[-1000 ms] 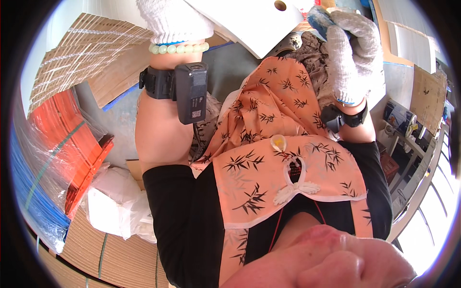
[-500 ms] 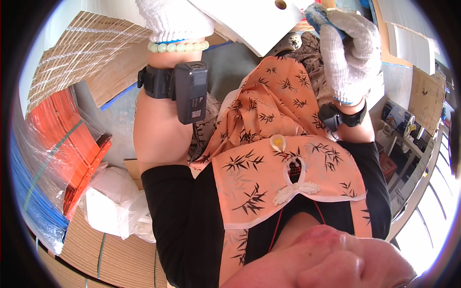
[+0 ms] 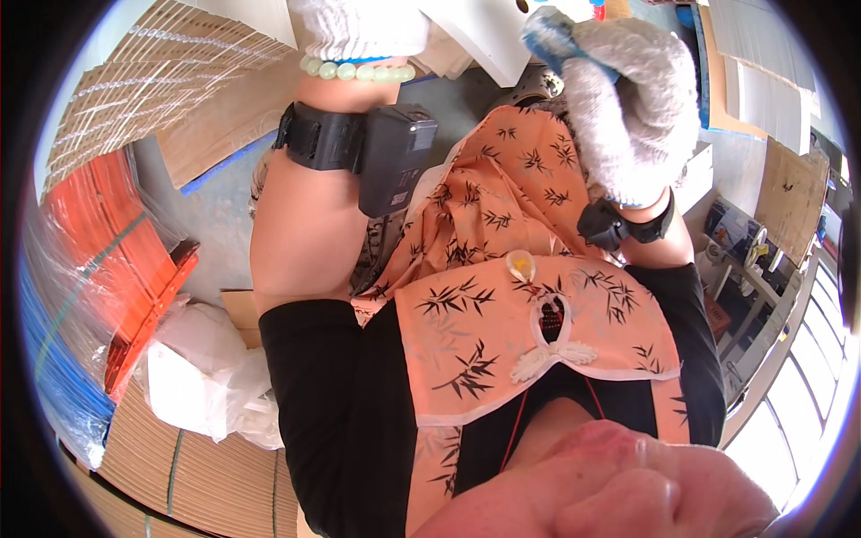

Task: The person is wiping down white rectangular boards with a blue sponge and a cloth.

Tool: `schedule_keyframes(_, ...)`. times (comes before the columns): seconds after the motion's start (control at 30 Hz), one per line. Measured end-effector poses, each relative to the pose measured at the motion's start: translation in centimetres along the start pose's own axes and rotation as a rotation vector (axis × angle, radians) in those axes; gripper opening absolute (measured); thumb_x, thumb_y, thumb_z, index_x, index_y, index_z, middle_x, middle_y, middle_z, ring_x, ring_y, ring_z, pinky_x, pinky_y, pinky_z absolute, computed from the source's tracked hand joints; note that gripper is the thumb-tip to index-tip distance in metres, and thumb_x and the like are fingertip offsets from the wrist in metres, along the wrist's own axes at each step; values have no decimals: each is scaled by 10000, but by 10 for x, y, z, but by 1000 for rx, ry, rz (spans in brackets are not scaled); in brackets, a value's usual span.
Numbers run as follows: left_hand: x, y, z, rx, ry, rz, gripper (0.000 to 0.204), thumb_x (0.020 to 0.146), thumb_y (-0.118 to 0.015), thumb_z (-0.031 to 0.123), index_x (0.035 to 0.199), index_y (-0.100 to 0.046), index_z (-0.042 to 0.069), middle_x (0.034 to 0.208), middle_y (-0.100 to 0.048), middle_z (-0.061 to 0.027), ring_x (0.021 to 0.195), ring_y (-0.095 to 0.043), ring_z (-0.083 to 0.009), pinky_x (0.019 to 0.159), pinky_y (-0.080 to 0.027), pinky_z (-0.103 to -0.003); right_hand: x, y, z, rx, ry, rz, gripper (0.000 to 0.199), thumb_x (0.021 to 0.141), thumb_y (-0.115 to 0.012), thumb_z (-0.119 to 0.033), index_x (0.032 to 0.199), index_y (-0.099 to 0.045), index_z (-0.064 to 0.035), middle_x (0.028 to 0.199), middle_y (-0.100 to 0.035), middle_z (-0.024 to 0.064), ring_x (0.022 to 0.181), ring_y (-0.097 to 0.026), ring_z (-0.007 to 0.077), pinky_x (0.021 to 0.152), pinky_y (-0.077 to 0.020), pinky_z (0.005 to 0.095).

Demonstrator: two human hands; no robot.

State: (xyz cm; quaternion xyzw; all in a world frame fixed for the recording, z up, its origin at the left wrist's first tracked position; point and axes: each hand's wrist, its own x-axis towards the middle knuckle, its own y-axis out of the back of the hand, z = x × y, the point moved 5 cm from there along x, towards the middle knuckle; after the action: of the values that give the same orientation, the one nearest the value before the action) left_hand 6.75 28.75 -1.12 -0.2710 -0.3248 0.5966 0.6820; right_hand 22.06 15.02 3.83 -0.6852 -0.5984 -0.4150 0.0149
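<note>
My left hand point(image 3: 359, 25), in a white knit glove, reaches up at the top edge and is partly cut off. Below it are a green bead bracelet point(image 3: 357, 69) and a black wrist device point(image 3: 363, 148). It lies beside a white board point(image 3: 475, 36) with a round hole; whether it grips the board is hidden. My right hand point(image 3: 632, 103), also gloved in white, is closed in a fist around a blue thing point(image 3: 549, 31) next to the board's right edge. A black band point(image 3: 619, 224) sits on that wrist. An orange leaf-print garment point(image 3: 502, 296) fills the middle.
Orange sheets wrapped in clear plastic point(image 3: 117, 260) lean at the left, with blue ones point(image 3: 45, 359) beside them. Corrugated cardboard stacks point(image 3: 143, 99) lie at upper left and lower left. A white plastic bag point(image 3: 202, 377) sits on the floor. Boards and a small table point(image 3: 753, 260) stand at the right by windows.
My right hand has shifted slightly left, nearer the white board. The board and my left hand have slid a little further past the top edge.
</note>
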Motion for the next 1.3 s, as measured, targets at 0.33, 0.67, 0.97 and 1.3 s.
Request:
schedule_keyframes(0.33,10,5,-1,-67,59,57,687,1014,-585,511,1458,-417,13,1314,-545,-170,1192,-571,-340,1043,-501,-454,12,-12,-22,-352,101,-195,272,808,-819,-19,1061,-723,-44,1071,-716,100,963,-665,256,843,-532,354)
schedule_keyframes(0.67,8,14,-4,57,-92,45,466,1105,-464,312,1490,-387,61,1317,-554,-154,1184,-609,-325,1041,-530,-439,3,-15,-17,-368,61,-168,287,809,-827,-1,1076,-728,-38,1100,-689,110,962,-672,232,841,-539,332)
schedule_keyframes(0.97,17,29,-11,212,-216,-166,463,1115,-424,266,1522,-356,56,1344,-566,-169,1196,-604,-292,1041,-525,-393,5,-17,-22,-398,65,-215,284,832,-828,-20,1096,-723,-39,1090,-681,112,967,-675,232,834,-543,331)
schedule_keyframes(1.3,12,28,-9,579,-481,-266,460,1113,-410,216,1530,-347,32,1348,-579,-180,1208,-597,-273,1041,-519,-359,2,-16,-17,-353,-7,-183,308,819,-835,-11,1104,-723,-39,1106,-674,113,963,-674,233,830,-543,334)
